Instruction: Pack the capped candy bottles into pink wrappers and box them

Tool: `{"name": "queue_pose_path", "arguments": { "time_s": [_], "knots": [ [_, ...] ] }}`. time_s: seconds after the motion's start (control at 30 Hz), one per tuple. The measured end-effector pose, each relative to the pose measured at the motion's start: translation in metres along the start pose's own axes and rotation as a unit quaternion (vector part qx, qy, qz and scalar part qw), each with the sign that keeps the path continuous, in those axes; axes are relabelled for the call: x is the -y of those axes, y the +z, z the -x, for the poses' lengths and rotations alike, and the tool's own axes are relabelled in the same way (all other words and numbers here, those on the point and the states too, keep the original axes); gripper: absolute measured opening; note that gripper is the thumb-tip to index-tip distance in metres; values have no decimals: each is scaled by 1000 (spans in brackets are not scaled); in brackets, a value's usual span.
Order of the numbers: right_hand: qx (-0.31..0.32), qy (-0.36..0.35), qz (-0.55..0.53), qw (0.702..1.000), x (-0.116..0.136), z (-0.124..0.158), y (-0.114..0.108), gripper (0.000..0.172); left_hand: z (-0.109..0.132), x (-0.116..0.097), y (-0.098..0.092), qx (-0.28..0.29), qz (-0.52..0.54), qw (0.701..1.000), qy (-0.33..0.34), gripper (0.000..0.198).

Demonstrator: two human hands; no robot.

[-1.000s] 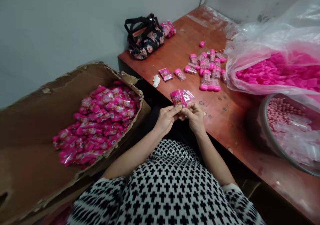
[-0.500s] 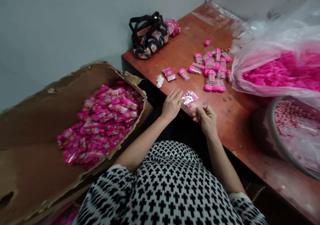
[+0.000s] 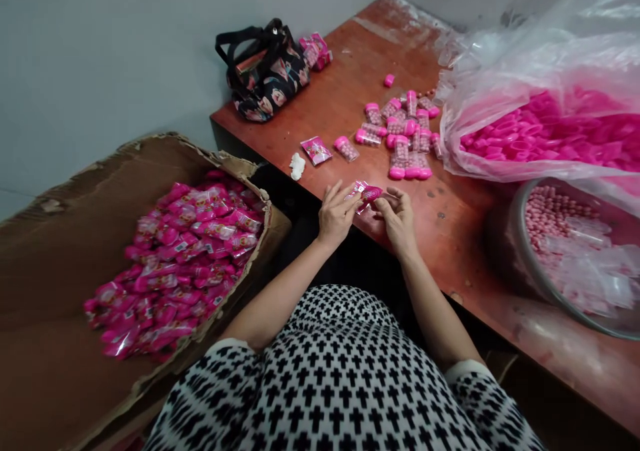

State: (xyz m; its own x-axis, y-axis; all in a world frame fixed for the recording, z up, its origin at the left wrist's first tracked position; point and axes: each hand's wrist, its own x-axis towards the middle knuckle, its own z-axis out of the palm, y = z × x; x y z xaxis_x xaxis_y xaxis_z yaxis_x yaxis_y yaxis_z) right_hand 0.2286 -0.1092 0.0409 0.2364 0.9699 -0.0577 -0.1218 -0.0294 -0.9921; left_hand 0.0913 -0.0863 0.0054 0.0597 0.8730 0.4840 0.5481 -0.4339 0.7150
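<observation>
At the near table edge, a pink and clear plastic packet (image 3: 369, 193) is held between my two hands. My left hand (image 3: 337, 216) has its fingertips closed on the packet's left end. The thumb and fingers of my right hand (image 3: 398, 220) pinch the right end. My fingers partly cover the packet. Beyond them on the table lie a flat pink packet (image 3: 316, 151), a single pink-capped jar of beads (image 3: 346, 148) and a white crumpled scrap (image 3: 297, 166). A cluster of pink-capped bead jars (image 3: 401, 145) lies farther right.
To the left, a torn cardboard box (image 3: 45, 291) holds a heap of pink packets (image 3: 185, 251). A floral handbag (image 3: 267, 77) sits at the table's far left. On the right are a clear bag of pink plastic pieces (image 3: 545, 131) and a grey tub (image 3: 525, 251) with pink beads.
The flat packets under my left hand no longer show; a fuller pink packet is now between both hands. My right hand has come closer to the left. The view has shifted slightly right.
</observation>
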Motion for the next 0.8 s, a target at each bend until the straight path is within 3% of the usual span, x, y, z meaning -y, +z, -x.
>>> {"name": "queue_pose_path", "arguments": {
  "time_s": [0.1,0.17,0.23,0.33,0.4,0.5,0.57,0.63,0.7,0.8],
  "knots": [
    [35,11,-29,999,1,-10,3,40,1,-17,-8,6,89,996,-28,26],
    [70,18,-22,997,6,-14,3,39,1,-27,-16,20,173,979,-107,36],
    [126,30,6,992,15,-16,1,40,0,-32,-24,62,276,935,-216,38],
    [239,53,83,966,29,-26,-1,41,0,-32,-33,127,410,835,-344,31],
    [279,31,164,946,36,-41,3,33,0,-30,-36,117,447,797,-390,28],
    [217,-71,336,914,41,-77,21,28,1,-31,-38,70,452,777,-433,25],
    [147,-120,460,867,40,-103,40,30,2,-32,-40,49,459,755,-465,24],
    [106,-124,555,816,35,-125,60,31,2,-32,-42,26,473,727,-498,23],
    [94,-108,605,783,30,-141,75,35,2,-30,-44,-11,490,695,-526,21],
    [128,-102,603,781,25,-148,80,35,0,-23,-48,-82,536,639,-545,18]
  ]
}}
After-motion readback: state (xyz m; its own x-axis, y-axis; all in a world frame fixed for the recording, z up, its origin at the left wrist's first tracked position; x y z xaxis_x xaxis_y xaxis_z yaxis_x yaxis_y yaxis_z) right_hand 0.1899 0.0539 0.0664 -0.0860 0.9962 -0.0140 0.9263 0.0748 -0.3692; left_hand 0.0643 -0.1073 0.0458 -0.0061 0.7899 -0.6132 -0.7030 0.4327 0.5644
